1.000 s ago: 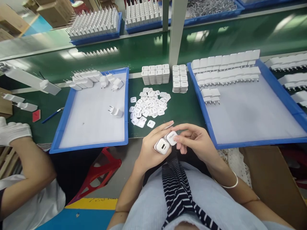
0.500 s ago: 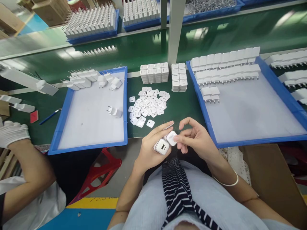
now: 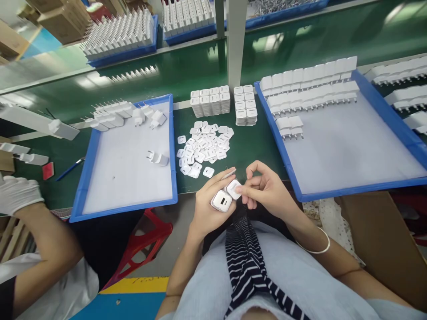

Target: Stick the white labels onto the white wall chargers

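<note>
My left hand (image 3: 208, 204) is wrapped round two white chargers, held with their end faces up. One charger (image 3: 222, 201) shows a dark port slot; the other charger (image 3: 233, 189) has a pale, plain-looking face. A thin white cover (image 3: 229, 174) is pinched between my left fingers. My right hand (image 3: 263, 184) has its thumb on the second charger's face, with the other fingers curled beside it; whether they hold anything is hidden. Beyond my hands lies a loose pile of small white covers (image 3: 207, 144) on the green table (image 3: 247, 146).
A blue-edged tray (image 3: 175, 164) with white plugs stands left, another blue-edged tray (image 3: 290, 164) with rows of chargers right. Stacked covers (image 3: 210, 102) sit behind the pile. A co-worker's gloved hand (image 3: 20, 193) is at far left. Filled trays line the shelf.
The view has shifted slightly. Both hands keep nearly the same pose around the two chargers, with my right thumb still on the second one's face.
</note>
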Demonstrator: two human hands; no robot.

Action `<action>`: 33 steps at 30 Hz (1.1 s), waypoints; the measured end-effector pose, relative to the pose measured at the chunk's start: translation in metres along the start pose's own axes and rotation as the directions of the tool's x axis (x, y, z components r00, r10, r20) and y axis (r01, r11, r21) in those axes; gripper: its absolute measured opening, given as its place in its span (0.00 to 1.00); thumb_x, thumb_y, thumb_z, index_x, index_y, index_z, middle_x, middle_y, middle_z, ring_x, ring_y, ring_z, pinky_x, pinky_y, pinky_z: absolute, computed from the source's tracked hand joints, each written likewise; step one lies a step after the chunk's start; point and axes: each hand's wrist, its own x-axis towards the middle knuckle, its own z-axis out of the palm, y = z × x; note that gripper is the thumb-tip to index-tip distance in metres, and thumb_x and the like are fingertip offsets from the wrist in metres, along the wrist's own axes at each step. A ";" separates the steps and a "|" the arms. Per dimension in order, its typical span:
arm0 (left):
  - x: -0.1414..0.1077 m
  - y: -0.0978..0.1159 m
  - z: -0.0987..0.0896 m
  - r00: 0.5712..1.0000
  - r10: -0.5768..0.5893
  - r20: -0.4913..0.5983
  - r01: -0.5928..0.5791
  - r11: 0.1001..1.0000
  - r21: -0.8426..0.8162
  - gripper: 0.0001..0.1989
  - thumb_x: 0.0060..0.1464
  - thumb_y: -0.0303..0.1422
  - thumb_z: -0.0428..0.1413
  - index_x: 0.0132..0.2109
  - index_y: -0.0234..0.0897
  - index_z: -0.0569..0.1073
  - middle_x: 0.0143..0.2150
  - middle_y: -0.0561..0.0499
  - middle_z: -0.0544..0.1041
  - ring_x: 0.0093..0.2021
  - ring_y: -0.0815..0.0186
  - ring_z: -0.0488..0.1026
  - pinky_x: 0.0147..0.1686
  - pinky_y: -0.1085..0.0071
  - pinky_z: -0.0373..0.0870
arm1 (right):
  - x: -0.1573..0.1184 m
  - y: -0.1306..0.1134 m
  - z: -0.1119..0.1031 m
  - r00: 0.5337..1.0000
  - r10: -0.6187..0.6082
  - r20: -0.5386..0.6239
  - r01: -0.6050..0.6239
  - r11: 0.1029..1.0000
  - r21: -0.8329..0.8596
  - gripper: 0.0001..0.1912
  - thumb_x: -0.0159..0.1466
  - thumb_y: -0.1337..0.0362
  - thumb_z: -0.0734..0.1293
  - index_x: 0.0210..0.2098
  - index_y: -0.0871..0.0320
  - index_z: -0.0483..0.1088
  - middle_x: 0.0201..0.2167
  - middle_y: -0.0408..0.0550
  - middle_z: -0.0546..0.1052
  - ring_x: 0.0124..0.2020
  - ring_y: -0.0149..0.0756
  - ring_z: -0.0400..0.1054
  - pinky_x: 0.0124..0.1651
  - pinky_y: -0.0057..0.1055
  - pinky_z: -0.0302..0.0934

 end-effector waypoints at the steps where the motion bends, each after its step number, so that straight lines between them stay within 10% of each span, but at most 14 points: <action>1: 0.000 0.000 0.001 1.000 -0.012 -0.005 0.012 1.000 -0.011 0.27 0.49 0.20 0.62 0.57 0.38 0.77 0.61 0.42 0.78 0.60 0.56 0.77 0.60 0.57 0.76 | 0.001 0.001 0.001 1.000 -0.002 -0.007 0.002 1.000 -0.009 0.25 0.57 0.57 0.78 0.34 0.52 0.56 0.16 0.34 0.75 0.13 0.26 0.65 0.17 0.19 0.58; 6: -0.002 0.000 0.000 0.991 -0.120 -0.057 0.114 0.989 -0.098 0.26 0.49 0.19 0.63 0.56 0.39 0.78 0.60 0.43 0.78 0.59 0.56 0.77 0.60 0.58 0.75 | 0.006 0.009 0.003 0.999 -0.039 -0.020 0.038 0.998 -0.041 0.24 0.55 0.59 0.80 0.34 0.54 0.59 0.11 0.25 0.60 0.12 0.20 0.53 0.17 0.17 0.47; 20: -0.011 -0.001 -0.016 0.943 -0.247 0.221 0.324 0.826 -0.461 0.25 0.43 0.25 0.69 0.51 0.40 0.82 0.54 0.43 0.82 0.55 0.54 0.79 0.58 0.61 0.72 | 0.023 0.008 -0.008 0.937 -0.339 0.086 0.349 0.920 -0.176 0.05 0.66 0.65 0.71 0.33 0.57 0.75 0.28 0.40 0.76 0.21 0.24 0.66 0.25 0.23 0.62; 28: -0.015 -0.005 -0.011 0.898 -0.369 0.237 0.439 0.771 -0.462 0.23 0.45 0.26 0.69 0.51 0.39 0.82 0.56 0.42 0.81 0.58 0.52 0.77 0.60 0.58 0.71 | 0.021 -0.004 -0.017 0.816 -0.493 0.300 0.540 0.466 -0.701 0.12 0.72 0.69 0.63 0.42 0.57 0.80 0.36 0.49 0.77 0.36 0.35 0.72 0.40 0.33 0.65; 33: -0.016 -0.008 -0.009 0.908 -0.375 0.189 0.417 0.751 -0.511 0.23 0.47 0.27 0.69 0.53 0.41 0.81 0.55 0.44 0.81 0.57 0.51 0.78 0.59 0.57 0.72 | 0.024 0.001 -0.013 0.917 -0.387 0.098 0.386 0.795 -0.468 0.14 0.67 0.63 0.71 0.52 0.53 0.76 0.36 0.45 0.75 0.35 0.33 0.72 0.35 0.29 0.67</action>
